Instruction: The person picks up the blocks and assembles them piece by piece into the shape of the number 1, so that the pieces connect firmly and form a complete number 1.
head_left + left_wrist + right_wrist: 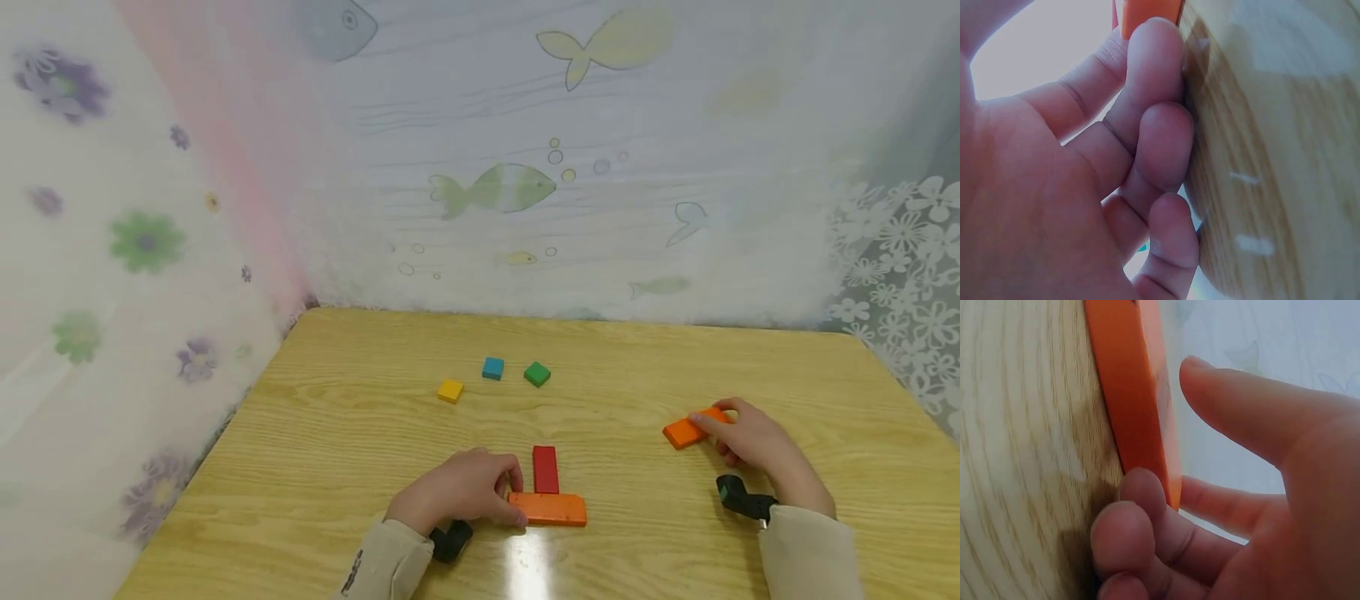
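Note:
On the table in the head view, my left hand (468, 487) holds the left end of an orange block (551, 509) between thumb and fingers. In the left wrist view, a fingertip overlaps this orange block (1147, 15), while the other fingers curl beside the tabletop. A red block (546, 469) stands lengthwise behind it, its near end at the orange long side. Farther right, my right hand (753, 437) has its fingers around the right end of another orange block (684, 432). The right wrist view shows the thumb (1229, 400) raised off this orange block (1125, 387).
Toward the back of the wooden table (360, 442) lie a small yellow block (451, 391), a blue block (492, 368) and a green block (537, 374). A fish-patterned curtain (480, 275) hangs along the back edge, and a flowered one (150, 333) on the left.

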{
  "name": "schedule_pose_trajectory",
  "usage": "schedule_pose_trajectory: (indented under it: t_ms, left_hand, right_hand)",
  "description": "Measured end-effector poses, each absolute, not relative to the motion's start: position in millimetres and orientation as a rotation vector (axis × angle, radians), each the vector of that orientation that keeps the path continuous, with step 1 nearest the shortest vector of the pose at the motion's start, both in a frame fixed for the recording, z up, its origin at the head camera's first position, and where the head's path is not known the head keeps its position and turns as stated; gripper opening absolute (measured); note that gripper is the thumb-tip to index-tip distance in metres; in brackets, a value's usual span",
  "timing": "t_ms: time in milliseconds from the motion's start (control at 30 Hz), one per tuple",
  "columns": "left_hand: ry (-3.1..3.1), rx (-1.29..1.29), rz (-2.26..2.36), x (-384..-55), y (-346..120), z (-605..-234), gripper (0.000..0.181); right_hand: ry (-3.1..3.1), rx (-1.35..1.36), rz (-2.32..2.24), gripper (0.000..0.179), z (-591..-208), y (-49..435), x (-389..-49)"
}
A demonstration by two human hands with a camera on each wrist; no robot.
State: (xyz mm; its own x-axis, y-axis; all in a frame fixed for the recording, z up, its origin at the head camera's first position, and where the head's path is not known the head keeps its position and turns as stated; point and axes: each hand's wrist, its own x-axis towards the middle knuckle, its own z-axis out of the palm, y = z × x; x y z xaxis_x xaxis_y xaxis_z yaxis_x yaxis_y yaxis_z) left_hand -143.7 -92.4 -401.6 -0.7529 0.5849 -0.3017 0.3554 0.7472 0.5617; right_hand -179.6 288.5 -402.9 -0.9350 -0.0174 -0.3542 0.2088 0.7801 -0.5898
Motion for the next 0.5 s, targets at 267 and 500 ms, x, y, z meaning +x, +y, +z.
schedule_pose_trajectory:
  t_ms: [267,500]
  left_hand:
    - [2.490,0.729,0.674,-143.4,-92.9,-402.9,0.031]
    - [2.494,0.717,0.659,-143.6,-91.8,-403.2,0.031]
  right_hand:
    - [2.650,0.138,-0.955,0.077,-405.1,283.9,-180.4]
    - [2.639,0.109,-0.982,0.071,-405.6,275.7,-180.8]
